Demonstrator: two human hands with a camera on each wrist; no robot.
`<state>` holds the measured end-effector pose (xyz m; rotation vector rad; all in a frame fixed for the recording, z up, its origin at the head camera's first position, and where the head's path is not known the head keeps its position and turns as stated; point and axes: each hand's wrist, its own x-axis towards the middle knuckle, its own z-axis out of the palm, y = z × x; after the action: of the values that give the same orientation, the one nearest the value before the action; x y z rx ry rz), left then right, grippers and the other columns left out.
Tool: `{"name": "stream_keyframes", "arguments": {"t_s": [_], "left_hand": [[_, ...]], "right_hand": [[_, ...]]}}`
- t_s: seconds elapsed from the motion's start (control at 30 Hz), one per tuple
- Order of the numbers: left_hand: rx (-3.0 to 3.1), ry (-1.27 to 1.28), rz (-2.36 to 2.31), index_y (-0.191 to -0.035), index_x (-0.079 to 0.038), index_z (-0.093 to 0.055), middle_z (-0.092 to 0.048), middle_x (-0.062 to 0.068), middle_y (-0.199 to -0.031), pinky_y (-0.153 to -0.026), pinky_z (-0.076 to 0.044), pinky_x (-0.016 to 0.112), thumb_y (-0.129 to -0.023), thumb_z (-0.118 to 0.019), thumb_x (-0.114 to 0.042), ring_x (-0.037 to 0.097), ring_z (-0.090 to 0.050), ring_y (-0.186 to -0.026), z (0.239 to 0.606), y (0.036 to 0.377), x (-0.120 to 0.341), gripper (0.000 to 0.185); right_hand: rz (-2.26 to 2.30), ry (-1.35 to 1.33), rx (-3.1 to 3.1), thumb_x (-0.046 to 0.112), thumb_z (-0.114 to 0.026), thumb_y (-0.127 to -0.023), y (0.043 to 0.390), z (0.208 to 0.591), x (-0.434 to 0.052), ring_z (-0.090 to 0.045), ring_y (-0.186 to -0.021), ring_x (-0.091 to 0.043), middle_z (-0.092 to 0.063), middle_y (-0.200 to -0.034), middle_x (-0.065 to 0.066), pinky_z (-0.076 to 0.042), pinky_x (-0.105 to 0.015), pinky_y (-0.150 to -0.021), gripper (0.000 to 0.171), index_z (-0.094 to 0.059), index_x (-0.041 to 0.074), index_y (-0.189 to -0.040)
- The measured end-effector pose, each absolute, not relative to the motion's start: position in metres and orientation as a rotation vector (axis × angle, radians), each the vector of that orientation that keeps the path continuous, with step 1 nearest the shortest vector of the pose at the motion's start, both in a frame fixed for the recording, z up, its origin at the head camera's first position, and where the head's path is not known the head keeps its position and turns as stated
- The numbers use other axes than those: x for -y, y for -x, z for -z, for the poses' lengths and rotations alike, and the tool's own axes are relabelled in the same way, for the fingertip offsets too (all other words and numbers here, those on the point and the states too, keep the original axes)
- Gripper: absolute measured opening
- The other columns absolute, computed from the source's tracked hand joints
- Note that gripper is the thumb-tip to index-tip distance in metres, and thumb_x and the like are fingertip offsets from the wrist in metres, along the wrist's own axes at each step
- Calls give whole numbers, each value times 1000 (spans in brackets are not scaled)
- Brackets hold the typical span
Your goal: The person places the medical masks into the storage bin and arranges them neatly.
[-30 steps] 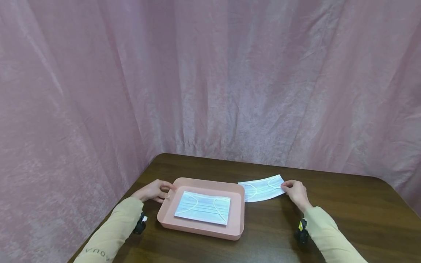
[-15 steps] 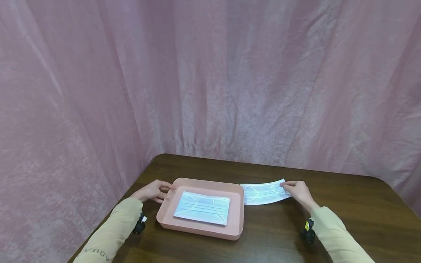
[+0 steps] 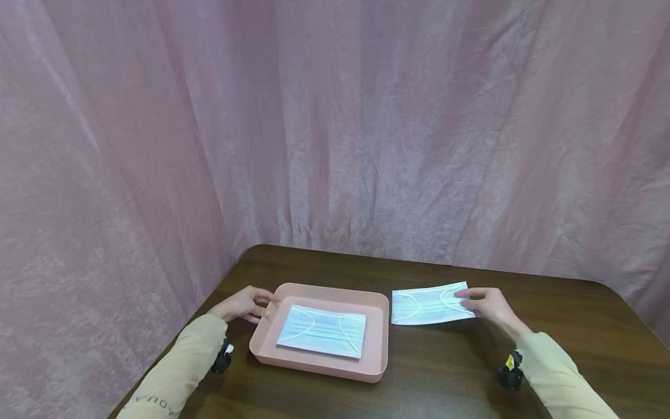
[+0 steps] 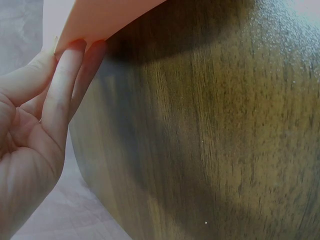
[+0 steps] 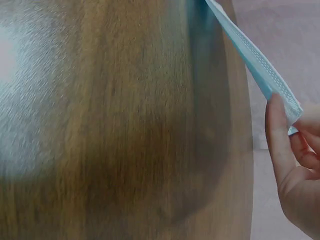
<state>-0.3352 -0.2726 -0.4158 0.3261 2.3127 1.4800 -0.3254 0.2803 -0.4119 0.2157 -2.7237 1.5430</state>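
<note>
A pink rectangular tray (image 3: 379,349) sits on the table, and a pleated face mask (image 3: 321,330) with white ear loops lies inside it. At the tray's left rim, my left hand (image 3: 246,303) pinches the wall between thumb and fingers; the left wrist view shows those fingers (image 4: 62,95) under the tray's pink edge (image 4: 107,17). To the right of the tray, my right hand (image 3: 489,306) pinches the right end of a second face mask (image 3: 430,305). The right wrist view has this mask (image 5: 255,60) edge-on, raised above the tabletop, with blue on its lower side.
The dark brown wooden table (image 3: 434,372) has rounded far corners. Pink curtains (image 3: 335,128) hang behind it and along its left side. A small black device (image 3: 510,372) is strapped at the right wrist and another (image 3: 222,358) at the left.
My right hand has moved to the right with the second mask. That mask's left end, hidden behind the tray rim before, now shows apart from it. The left hand and tray have hardly moved.
</note>
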Motion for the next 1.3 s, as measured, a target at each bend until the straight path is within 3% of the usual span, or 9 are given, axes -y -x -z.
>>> {"name": "stream_keyframes", "arguments": {"t_s": [0.23,0.47,0.67,0.73,1.0,1.23,1.3], "left_hand": [[-2321,-329,-1464,-118,12,-50,-54,23,-114,-59,-52,33,-79,-59,13,18,-58,-76,415,334,272,39],[-2323,-312,-1470,-117,12,-50,-55,22,-112,-60,-52,33,-79,-58,14,19,-58,-76,415,334,272,39],[-2327,-324,-1471,-117,13,-50,-55,22,-111,-59,-52,33,-79,-57,14,18,-58,-75,415,335,271,38],[-2325,-319,-1473,-117,13,-50,-56,22,-111,-59,-52,32,-80,-57,14,18,-58,-75,415,336,270,38],[-2331,-314,-1455,-117,13,-50,-55,23,-111,-60,-52,33,-81,-56,13,20,-58,-78,414,334,269,37],[-2347,-315,-1447,-116,12,-51,-55,23,-111,-60,-52,34,-80,-57,14,20,-58,-78,414,334,268,36],[-2348,-312,-1449,-116,12,-51,-55,23,-111,-60,-52,34,-80,-57,14,20,-58,-78,414,334,268,36]], "right_hand": [[-1444,-296,2665,11,-62,-86,316,406,-285,-49,-81,-22,-54,-113,-23,-46,-31,-62,28,-62,-5,-109],[-1350,-188,2509,24,-62,-87,312,403,-287,-45,-96,-27,-54,-115,-20,-39,-29,-65,34,-63,-1,-111],[-1410,-57,2370,33,-66,-82,330,429,-298,-41,-83,-17,-58,-108,-3,-37,-36,-50,31,-68,14,-106],[-1438,-45,2342,34,-67,-82,339,438,-302,-39,-79,-17,-58,-105,-2,-35,-37,-49,32,-68,14,-107],[-1510,13,2190,40,-70,-76,375,480,-295,-41,-65,-13,-58,-85,-3,-37,-21,-42,34,-70,20,-104],[-1699,-39,2206,27,-71,-79,341,442,-243,-45,-69,-15,-59,-88,-6,-44,-33,-52,29,-69,13,-104],[-1728,-48,2195,24,-71,-79,329,429,-226,-45,-68,-13,-59,-89,-5,-45,-31,-52,28,-69,11,-104]]}}
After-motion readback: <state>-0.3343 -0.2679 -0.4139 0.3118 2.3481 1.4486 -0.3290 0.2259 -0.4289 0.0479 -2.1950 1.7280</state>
